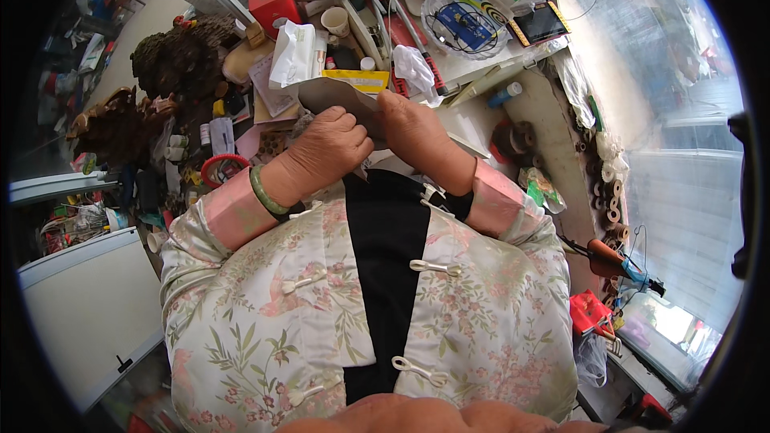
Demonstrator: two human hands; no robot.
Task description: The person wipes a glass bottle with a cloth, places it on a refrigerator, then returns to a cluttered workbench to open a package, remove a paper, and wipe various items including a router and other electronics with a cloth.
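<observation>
A thin dark-grey sheet (pixel 338 96), curved along its upper edge, is held up in front of my chest. It could be leather, cloth or paper; I cannot tell which. My left hand (pixel 334 145), with a green bangle (pixel 264 191) on its wrist, is closed on the sheet's near side. Opposite it, my right hand (pixel 416 129) pinches the sheet's right edge between thumb and fingers. The two hands are close together but apart. My fingers hide the lower part of the sheet. Just beyond it lies a yellow packet (pixel 361 79).
A white tissue pack (pixel 293 55), a paper cup (pixel 335 21) and a red box (pixel 274 5) crowd the far side. A glass bowl (pixel 434 48) with cables stands right of them. At left are dark gnarled wood pieces (pixel 174 66) and a red-rimmed round object (pixel 224 169).
</observation>
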